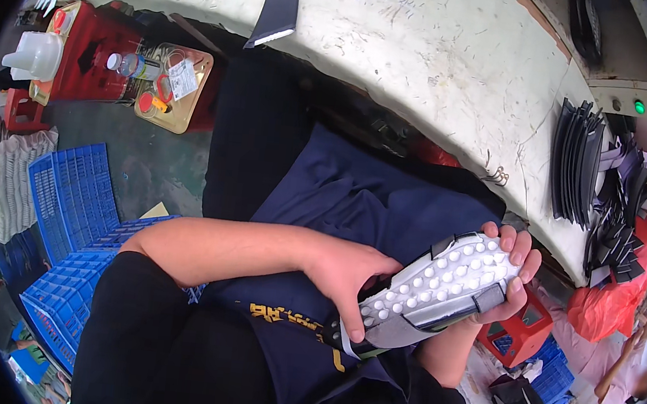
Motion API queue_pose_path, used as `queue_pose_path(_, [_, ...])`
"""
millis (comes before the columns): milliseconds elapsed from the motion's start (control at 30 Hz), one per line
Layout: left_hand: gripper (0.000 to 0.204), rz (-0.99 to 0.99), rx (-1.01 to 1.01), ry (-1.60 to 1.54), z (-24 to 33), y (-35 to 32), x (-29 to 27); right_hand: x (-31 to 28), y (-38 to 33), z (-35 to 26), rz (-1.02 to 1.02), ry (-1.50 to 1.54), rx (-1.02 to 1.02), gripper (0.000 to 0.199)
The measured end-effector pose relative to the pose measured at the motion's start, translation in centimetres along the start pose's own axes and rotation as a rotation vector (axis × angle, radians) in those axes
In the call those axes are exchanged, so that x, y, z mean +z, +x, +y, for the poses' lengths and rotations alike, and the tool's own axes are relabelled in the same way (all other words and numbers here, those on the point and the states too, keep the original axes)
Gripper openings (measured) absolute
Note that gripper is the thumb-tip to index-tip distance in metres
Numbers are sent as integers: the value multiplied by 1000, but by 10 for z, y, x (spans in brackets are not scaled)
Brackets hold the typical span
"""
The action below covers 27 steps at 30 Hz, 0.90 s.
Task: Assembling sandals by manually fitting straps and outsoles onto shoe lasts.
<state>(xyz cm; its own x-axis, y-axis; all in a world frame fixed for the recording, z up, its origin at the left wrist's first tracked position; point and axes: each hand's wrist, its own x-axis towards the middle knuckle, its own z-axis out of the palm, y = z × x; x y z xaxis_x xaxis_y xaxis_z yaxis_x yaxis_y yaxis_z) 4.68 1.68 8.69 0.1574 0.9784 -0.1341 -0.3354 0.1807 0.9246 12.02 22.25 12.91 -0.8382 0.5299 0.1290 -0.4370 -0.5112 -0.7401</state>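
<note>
Over my lap I hold a long, rounded piece (441, 281), its kind unclear, with a white face covered in round raised dots, silver sides and black tabs along the edges. My left hand (348, 283) is closed on its lower left end, thumb pressed on the top and the other fingers mostly hidden. At the upper right end my right hand (516, 277) is wrapped round it, fingertips showing over the edge. The piece is tilted, its right end higher in the picture. A dark blue apron (348, 189) lies under it.
A worn white worktable (402, 52) curves across the top, with a black strip (279, 0) overhanging its edge. Stacked black strips (576, 161) lie at right. Blue crates (76, 192) stand at left, near a red container (99, 52). A red stool (519, 329) stands right.
</note>
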Motion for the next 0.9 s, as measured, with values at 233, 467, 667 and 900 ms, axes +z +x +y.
queue_pose_path(233, [97,148,118,-180,9,-15,6,-8,0,-2,-15,27,2,15])
queue_pose_path(467, [77,498,7,146,22,-32,25,-20,-4,0,57,41,36,15])
queue_pose_path(667, [36,562,178,454,39,-52,49,-15,-4,-4,69,20,17,16])
queue_pose_path(900, [18,525,83,317,49,-55,55,-10,-2,-6,17,12,3,17])
